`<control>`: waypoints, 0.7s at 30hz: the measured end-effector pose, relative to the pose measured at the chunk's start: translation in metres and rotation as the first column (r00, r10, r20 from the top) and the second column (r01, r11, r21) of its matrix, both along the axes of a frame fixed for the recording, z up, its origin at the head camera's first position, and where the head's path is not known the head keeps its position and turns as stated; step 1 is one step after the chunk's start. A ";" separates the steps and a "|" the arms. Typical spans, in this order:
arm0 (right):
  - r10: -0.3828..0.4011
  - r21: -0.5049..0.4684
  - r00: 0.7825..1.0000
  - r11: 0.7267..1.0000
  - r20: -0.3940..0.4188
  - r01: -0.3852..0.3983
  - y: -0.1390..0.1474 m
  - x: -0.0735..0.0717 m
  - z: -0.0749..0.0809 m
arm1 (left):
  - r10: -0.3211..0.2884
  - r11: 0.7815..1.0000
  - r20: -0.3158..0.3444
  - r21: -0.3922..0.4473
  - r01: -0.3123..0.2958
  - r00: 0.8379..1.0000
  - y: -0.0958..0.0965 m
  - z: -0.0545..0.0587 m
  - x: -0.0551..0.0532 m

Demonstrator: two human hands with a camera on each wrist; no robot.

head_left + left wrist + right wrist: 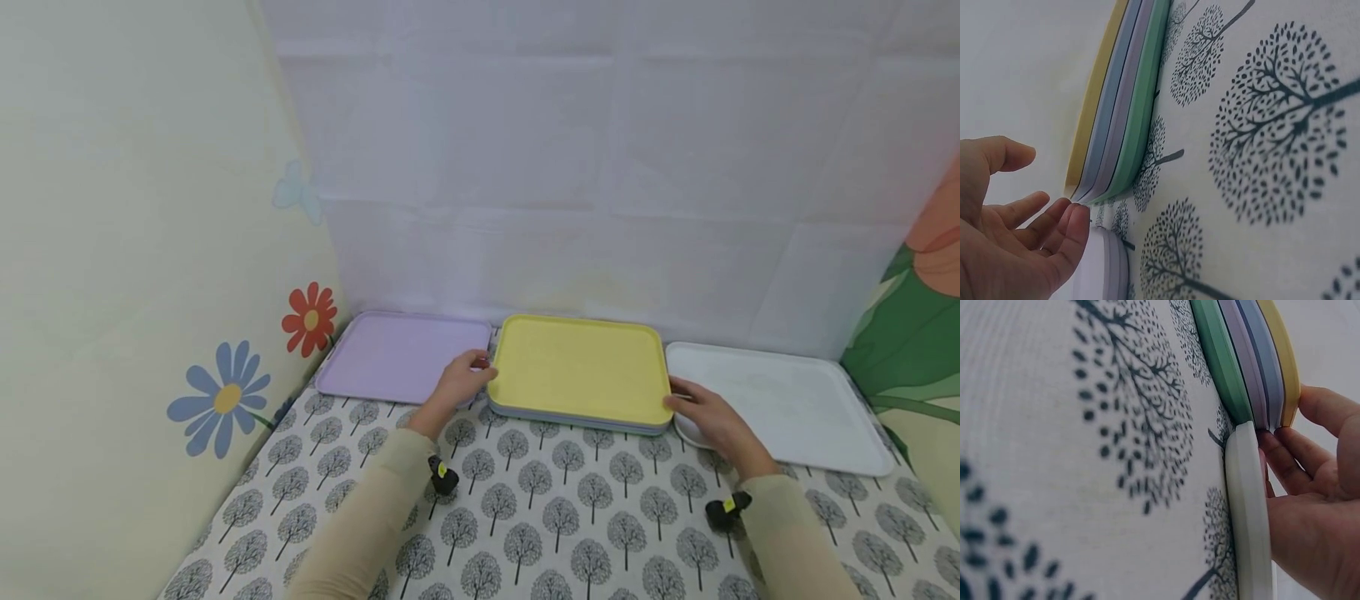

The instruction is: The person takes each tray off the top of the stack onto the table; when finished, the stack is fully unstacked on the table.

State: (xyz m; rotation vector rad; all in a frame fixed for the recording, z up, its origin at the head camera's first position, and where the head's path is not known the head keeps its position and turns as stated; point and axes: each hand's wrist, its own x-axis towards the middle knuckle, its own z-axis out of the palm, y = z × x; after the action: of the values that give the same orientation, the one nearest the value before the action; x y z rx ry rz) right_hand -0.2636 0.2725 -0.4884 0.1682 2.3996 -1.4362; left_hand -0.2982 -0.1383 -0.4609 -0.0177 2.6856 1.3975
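Note:
A stack of several trays stands in the middle of the head view, with a yellow tray (581, 367) on top. Under it the wrist views show the edges of a blue tray (1110, 94), a purple tray (1125, 97) and a green tray (1142, 100). My left hand (462, 379) is at the stack's left end, fingertips right at the lower corner and the thumb apart from the yellow rim. At the opposite end my right hand (708, 412) pinches the yellow tray's edge, thumb on its rim and fingertips against its side.
Left of the stack lies a pile of purple trays (405, 354), partly under my left hand. To the right is a white tray (795, 408), which my right hand overlaps. A tree-print cloth (525, 508) covers the table. White sheeting (562, 167) hangs behind.

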 end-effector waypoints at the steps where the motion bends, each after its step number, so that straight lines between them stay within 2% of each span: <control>1: -0.004 0.000 1.000 1.000 0.003 0.004 0.000 0.000 0.000 | 0.002 1.000 0.003 -0.001 -0.002 1.000 0.001 0.000 0.000; 8: 0.000 -0.003 1.000 1.000 -0.006 0.000 0.001 -0.001 -0.002 | 0.030 0.999 0.052 -0.037 -0.028 0.998 0.008 -0.004 -0.005; 13: -0.002 -0.002 1.000 1.000 -0.010 0.002 0.001 -0.001 -0.002 | 0.036 0.999 0.076 -0.035 -0.034 0.996 0.009 -0.009 -0.008; 21: 0.000 -0.003 1.000 1.000 -0.006 0.000 0.000 -0.001 -0.002 | -0.004 0.999 0.074 -0.048 0.008 0.997 0.012 -0.007 -0.006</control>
State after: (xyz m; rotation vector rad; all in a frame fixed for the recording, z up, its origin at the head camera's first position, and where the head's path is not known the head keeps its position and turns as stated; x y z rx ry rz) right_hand -0.2642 0.2722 -0.4906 0.1630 2.4019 -1.4419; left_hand -0.3045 -0.1266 -0.4682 -0.0642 2.6564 1.3029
